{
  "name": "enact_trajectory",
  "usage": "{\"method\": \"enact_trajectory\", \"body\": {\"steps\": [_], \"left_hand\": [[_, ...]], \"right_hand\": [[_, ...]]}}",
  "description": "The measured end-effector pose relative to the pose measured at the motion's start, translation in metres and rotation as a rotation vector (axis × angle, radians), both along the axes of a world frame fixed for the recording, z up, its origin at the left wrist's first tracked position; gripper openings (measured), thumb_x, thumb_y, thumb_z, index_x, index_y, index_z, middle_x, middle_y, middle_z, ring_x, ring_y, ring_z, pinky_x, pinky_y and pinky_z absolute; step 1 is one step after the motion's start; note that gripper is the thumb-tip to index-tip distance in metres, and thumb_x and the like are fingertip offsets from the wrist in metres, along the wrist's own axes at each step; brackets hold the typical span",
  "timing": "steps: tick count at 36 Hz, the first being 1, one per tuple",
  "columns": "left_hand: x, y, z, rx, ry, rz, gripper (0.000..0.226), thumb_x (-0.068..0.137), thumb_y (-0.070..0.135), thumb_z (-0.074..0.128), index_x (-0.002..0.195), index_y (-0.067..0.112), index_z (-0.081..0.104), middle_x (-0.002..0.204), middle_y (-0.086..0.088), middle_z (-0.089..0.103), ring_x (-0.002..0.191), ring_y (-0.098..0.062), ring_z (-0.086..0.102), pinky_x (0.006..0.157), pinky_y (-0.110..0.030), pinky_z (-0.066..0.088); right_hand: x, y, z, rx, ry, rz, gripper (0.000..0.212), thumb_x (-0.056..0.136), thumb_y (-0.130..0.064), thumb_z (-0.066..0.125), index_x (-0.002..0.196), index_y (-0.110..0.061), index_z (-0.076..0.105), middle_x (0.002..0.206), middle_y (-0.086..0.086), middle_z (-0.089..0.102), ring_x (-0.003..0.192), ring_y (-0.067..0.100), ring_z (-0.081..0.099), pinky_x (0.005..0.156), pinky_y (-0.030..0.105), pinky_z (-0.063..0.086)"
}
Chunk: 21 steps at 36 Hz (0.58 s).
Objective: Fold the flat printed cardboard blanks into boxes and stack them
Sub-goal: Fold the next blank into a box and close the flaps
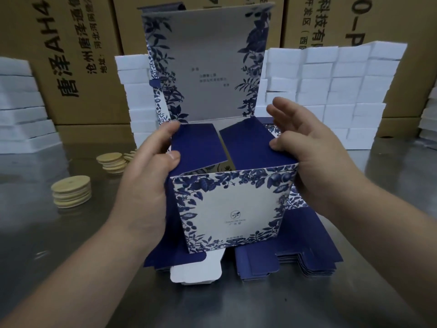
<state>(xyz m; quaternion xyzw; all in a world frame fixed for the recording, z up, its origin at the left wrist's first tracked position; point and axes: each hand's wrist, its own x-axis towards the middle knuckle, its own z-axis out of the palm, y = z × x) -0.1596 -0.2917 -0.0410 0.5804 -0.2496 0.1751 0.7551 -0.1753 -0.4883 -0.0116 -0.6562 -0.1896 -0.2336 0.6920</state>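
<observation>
A half-formed box (233, 209) with blue leaf print on white stands in the middle, its tall lid panel (205, 67) upright at the back. Two dark blue inner flaps (198, 143) are folded inward over the opening. My left hand (151, 171) grips the box's left wall, thumb pressing the left flap. My right hand (305, 157) holds the right wall, thumb on the right flap, fingers spread above. Under the box lies a pile of flat blue blanks (295, 263).
The metal table (71, 268) carries stacks of round wooden discs (71, 191) at the left. White folded pieces (331, 91) are stacked behind and at the far left. Large brown cartons (78, 55) form a wall at the back.
</observation>
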Motion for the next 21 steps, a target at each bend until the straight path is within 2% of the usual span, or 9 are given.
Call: {"method": "enact_trajectory", "body": {"steps": [4,7,9,12,16,19,21], "left_hand": [[0.0002,-0.0023,-0.0012,-0.033,0.013,-0.036,0.046,0.067,0.024,0.047,0.106,0.047,0.051,0.124,0.029,0.055,0.119,0.000,0.051,0.100,-0.032,0.042],[-0.0018,-0.0036,-0.0010,-0.057,0.001,-0.101,0.048,0.070,0.019,0.041,0.109,0.044,0.051,0.119,0.030,0.058,0.113,0.002,0.056,0.085,-0.023,0.051],[-0.0030,-0.0036,-0.0007,-0.079,0.002,-0.127,0.051,0.069,0.016,0.040,0.112,0.042,0.051,0.119,0.028,0.059,0.112,-0.002,0.058,0.083,-0.024,0.052],[-0.0041,-0.0034,0.0009,-0.097,0.015,-0.149,0.057,0.067,0.014,0.039,0.118,0.038,0.049,0.120,0.026,0.059,0.110,-0.005,0.060,0.080,-0.025,0.054],[-0.0055,-0.0023,0.0018,-0.082,0.015,-0.174,0.063,0.066,0.012,0.037,0.125,0.033,0.047,0.115,0.025,0.063,0.105,-0.004,0.063,0.074,-0.022,0.054],[-0.0043,0.0006,0.0015,-0.042,0.013,-0.148,0.062,0.065,0.013,0.038,0.121,0.037,0.050,0.119,0.025,0.061,0.118,-0.006,0.055,0.090,-0.031,0.050],[-0.0022,0.0022,0.0014,-0.039,0.022,-0.143,0.061,0.065,0.014,0.039,0.119,0.039,0.052,0.122,0.022,0.059,0.121,-0.009,0.052,0.096,-0.036,0.045]], "right_hand": [[-0.0009,-0.0006,-0.0018,-0.039,0.034,0.015,0.072,0.061,-0.012,0.046,0.128,-0.038,0.044,0.128,-0.024,0.049,0.116,-0.011,0.043,0.085,0.011,0.040],[-0.0022,-0.0006,-0.0013,-0.040,0.026,0.066,0.066,0.060,-0.011,0.042,0.118,-0.041,0.046,0.120,-0.031,0.052,0.115,-0.017,0.043,0.095,0.016,0.039],[-0.0024,-0.0007,-0.0014,-0.059,0.011,0.077,0.064,0.060,-0.010,0.040,0.113,-0.044,0.044,0.116,-0.034,0.052,0.112,-0.020,0.043,0.095,0.014,0.040],[-0.0026,-0.0008,-0.0007,-0.069,-0.007,0.092,0.066,0.059,-0.009,0.039,0.115,-0.045,0.042,0.116,-0.035,0.050,0.112,-0.020,0.044,0.087,0.006,0.041],[-0.0021,0.0002,-0.0018,-0.065,-0.034,0.066,0.066,0.059,-0.011,0.039,0.115,-0.045,0.040,0.119,-0.032,0.048,0.124,-0.011,0.040,0.087,0.003,0.040],[-0.0021,0.0009,-0.0026,-0.077,-0.053,0.063,0.065,0.060,-0.011,0.039,0.114,-0.047,0.041,0.121,-0.032,0.048,0.127,-0.009,0.040,0.083,0.003,0.041],[-0.0021,0.0016,-0.0026,-0.080,-0.064,0.075,0.064,0.061,-0.009,0.039,0.113,-0.047,0.045,0.121,-0.031,0.050,0.125,-0.010,0.041,0.082,0.003,0.042]]}}
